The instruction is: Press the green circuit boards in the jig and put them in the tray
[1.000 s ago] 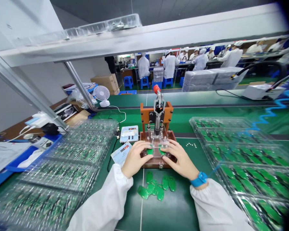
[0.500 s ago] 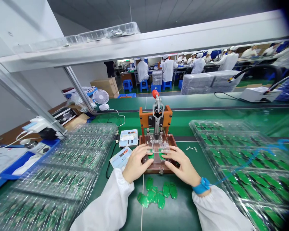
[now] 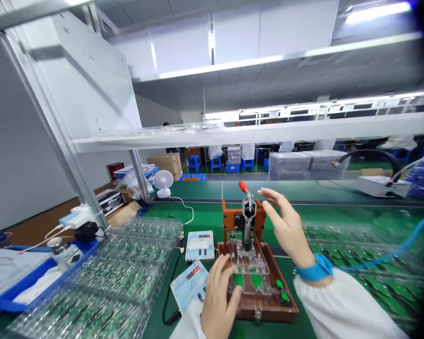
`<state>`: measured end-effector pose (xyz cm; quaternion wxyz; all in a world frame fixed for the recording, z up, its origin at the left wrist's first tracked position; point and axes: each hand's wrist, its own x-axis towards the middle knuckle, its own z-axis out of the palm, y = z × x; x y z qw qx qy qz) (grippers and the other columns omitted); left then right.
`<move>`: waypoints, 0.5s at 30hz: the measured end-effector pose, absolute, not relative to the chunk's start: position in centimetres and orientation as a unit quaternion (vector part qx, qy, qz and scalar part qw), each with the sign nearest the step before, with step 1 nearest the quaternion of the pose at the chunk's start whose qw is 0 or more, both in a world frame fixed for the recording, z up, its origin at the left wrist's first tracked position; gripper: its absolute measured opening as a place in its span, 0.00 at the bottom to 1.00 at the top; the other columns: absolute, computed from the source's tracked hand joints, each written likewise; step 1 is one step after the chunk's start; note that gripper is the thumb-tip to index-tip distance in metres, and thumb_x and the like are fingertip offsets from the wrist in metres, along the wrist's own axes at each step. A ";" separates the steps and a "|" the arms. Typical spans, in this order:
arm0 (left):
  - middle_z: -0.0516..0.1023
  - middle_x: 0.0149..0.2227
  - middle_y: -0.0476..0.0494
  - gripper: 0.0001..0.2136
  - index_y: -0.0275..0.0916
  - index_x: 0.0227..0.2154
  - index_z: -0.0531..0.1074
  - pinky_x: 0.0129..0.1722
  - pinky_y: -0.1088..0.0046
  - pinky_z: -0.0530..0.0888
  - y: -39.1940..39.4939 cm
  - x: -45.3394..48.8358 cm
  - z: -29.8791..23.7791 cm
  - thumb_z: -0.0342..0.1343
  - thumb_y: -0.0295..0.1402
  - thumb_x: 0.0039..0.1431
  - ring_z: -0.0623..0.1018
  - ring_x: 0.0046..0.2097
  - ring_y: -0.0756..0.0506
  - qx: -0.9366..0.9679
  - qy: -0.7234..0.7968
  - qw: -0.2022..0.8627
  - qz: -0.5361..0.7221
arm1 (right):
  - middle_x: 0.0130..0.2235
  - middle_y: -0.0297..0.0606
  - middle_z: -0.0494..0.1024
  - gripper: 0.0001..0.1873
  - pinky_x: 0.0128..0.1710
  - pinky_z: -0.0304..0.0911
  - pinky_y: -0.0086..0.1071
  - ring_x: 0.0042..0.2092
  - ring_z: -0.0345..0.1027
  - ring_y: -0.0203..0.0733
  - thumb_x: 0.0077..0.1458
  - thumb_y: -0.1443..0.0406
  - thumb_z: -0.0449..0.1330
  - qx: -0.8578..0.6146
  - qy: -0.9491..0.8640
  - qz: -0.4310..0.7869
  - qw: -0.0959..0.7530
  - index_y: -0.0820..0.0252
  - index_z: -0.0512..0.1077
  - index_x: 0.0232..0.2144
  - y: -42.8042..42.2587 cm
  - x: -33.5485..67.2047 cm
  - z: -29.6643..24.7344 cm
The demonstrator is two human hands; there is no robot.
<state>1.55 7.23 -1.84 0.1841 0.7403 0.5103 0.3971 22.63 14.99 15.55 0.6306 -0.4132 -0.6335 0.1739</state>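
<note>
A wooden-based test fixture (image 3: 273, 310) with an orange frame (image 3: 229, 217) and a toggle clamp stands in front of me. Two green circuit boards (image 3: 256, 281) lie side by side in its clear plate (image 3: 266, 287). My left hand (image 3: 219, 294) rests along the fixture's left side, fingers stretched out near the left board. Raised to the right of the clamp's red handle (image 3: 243, 187), my right hand (image 3: 288, 228) is open with fingers apart and nothing in it. A blue band (image 3: 314, 268) circles that wrist. Two small green buttons (image 3: 284, 296) sit on the base's right side.
Clear trays of circuit boards (image 3: 109, 278) line the left side; more trays (image 3: 371, 268) lie at right. Two light-blue boxes with red digits (image 3: 199, 245) stand left of the fixture. A small white fan (image 3: 163, 181) is behind them. A white shelf (image 3: 286, 132) crosses above the bench.
My right hand has left the clear plate and risen beside the red handle. The left hand stays at the fixture's left side. The view has tilted upward, and the handle now leans left.
</note>
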 end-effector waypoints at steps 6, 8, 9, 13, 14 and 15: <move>0.57 0.72 0.40 0.18 0.48 0.56 0.72 0.68 0.38 0.63 7.9 1.0 -2.0 0.41 0.46 0.75 0.56 0.74 0.33 0.680 0.559 0.213 0.424 | 0.33 0.48 0.84 0.33 0.43 0.77 0.53 0.38 0.80 0.57 0.62 0.38 0.55 -0.394 -0.691 0.284 0.536 0.61 0.80 0.40 21.6 21.0 21.4; 0.56 0.72 0.40 0.19 0.48 0.56 0.71 0.68 0.38 0.63 8.0 0.8 -2.0 0.40 0.46 0.76 0.54 0.74 0.33 0.669 0.565 0.212 0.434 | 0.32 0.46 0.84 0.33 0.37 0.79 0.48 0.33 0.79 0.52 0.61 0.39 0.57 -0.372 -0.702 0.301 0.527 0.62 0.80 0.42 21.4 20.7 22.6; 0.56 0.73 0.40 0.19 0.48 0.57 0.70 0.68 0.38 0.63 8.0 0.7 -2.0 0.39 0.46 0.76 0.54 0.74 0.33 0.662 0.567 0.212 0.442 | 0.34 0.46 0.84 0.32 0.38 0.79 0.46 0.34 0.79 0.50 0.61 0.40 0.58 -0.361 -0.705 0.300 0.532 0.62 0.79 0.45 20.6 20.5 23.1; 0.58 0.72 0.38 0.21 0.47 0.55 0.70 0.68 0.37 0.63 8.6 0.0 -2.6 0.38 0.49 0.75 0.57 0.73 0.31 0.637 0.568 0.202 0.479 | 0.43 0.42 0.83 0.27 0.45 0.77 0.40 0.44 0.78 0.48 0.65 0.44 0.57 -0.324 -0.712 0.244 0.573 0.56 0.73 0.54 14.9 20.3 23.0; 0.59 0.71 0.37 0.22 0.46 0.54 0.71 0.67 0.37 0.63 8.8 -0.1 -2.8 0.38 0.50 0.75 0.58 0.73 0.31 0.631 0.567 0.200 0.490 | 0.44 0.41 0.82 0.23 0.45 0.77 0.39 0.44 0.78 0.47 0.68 0.47 0.56 -0.322 -0.719 0.201 0.582 0.55 0.73 0.54 13.2 20.2 22.4; 0.60 0.71 0.36 0.22 0.45 0.54 0.71 0.67 0.36 0.64 9.0 -0.3 -2.9 0.38 0.51 0.75 0.59 0.72 0.31 0.625 0.565 0.201 0.500 | 0.45 0.40 0.82 0.19 0.45 0.77 0.38 0.45 0.78 0.47 0.70 0.50 0.55 -0.325 -0.726 0.146 0.588 0.53 0.74 0.53 11.6 20.1 21.6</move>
